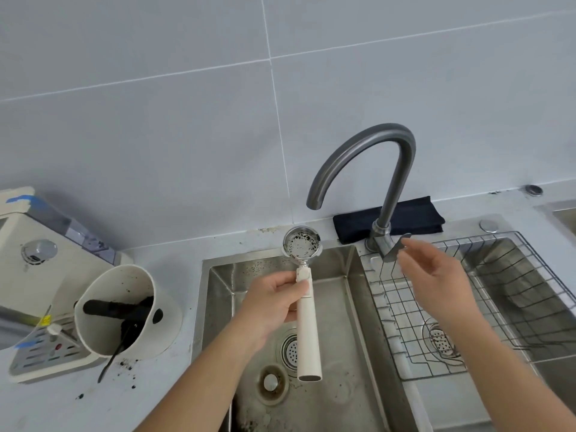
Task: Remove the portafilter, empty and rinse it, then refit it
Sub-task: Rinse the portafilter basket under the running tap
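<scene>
**Ana:** Over the left basin of the steel sink [352, 266], the left hand [274, 302] has the portafilter [304, 294] by its white handle. The fingers are curled round the upper part of the handle, thumb on top near the metal neck, so that hand is closed on it.

**Ben:** Which way does the portafilter point?

**Ana:** Its handle runs down toward the camera, and the metal basket [301, 244] is at the far end, face up, below and a little left of the faucet [371, 169] spout. Dark coffee grounds speckle the inside of the basket; no water is running.

**Ben:** And the right hand?

**Ana:** The right hand [436, 285] is by the faucet lever [396, 247], above the wire rack [436, 325] that sits across the right basin. Its fingers are loosely spread and slightly bent, holding nothing. The fingertips are blurred, so I cannot tell whether they touch the lever or are just beside it.

**Ben:** What is on the counter to the left?

**Ana:** A white knock box [131, 313] stands just left of the sink, tilted toward the camera, with a dark bar across it and dark grounds inside. Loose grounds [127, 364] lie on the counter at its foot. Beside it is a cream espresso machine [40, 266] with its slotted drip tray [46, 353]. A folded dark cloth [411, 213] lies against the tiled wall behind the faucet.
</scene>
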Tool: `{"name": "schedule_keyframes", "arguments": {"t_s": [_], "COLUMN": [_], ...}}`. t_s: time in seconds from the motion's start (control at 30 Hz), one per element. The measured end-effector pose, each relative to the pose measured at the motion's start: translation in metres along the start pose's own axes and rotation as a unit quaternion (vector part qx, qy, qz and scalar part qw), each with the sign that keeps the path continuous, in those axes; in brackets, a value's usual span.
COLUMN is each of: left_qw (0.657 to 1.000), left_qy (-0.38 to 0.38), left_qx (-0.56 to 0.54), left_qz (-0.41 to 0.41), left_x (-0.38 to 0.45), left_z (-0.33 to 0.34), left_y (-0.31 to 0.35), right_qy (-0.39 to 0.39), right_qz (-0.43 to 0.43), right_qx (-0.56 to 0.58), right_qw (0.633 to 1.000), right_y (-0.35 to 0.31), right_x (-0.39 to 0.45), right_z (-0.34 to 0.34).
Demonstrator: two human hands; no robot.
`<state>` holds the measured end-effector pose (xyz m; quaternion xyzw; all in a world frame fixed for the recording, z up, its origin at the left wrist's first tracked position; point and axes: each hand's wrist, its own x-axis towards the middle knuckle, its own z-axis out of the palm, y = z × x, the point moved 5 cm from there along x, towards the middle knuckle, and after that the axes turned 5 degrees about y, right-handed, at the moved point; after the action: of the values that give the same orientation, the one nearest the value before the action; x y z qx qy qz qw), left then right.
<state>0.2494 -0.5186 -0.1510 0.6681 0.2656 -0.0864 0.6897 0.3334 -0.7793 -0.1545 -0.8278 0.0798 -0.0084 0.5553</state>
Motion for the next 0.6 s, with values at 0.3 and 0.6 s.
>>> {"name": "schedule_keyframes", "arguments": {"t_s": [0.3,0.6], "left_qw": [1.0,1.0], "left_qy": [-0.008,-0.018], "left_qx": [-0.004,0.0], "left_qz": [-0.011,-0.015], "left_x": [0.02,0.035], "left_z": [0.012,0.015], "left_y": [-0.001,-0.003], "right_qy": [0.054,0.087], "right_qz": [-0.02,-0.014], "right_qx": [-0.112,-0.131], "right_qw": [0.992,0.987], "right_y": [0.018,0.031], "right_x": [0.066,0.074], "right_z": [0.005,0.012]}}
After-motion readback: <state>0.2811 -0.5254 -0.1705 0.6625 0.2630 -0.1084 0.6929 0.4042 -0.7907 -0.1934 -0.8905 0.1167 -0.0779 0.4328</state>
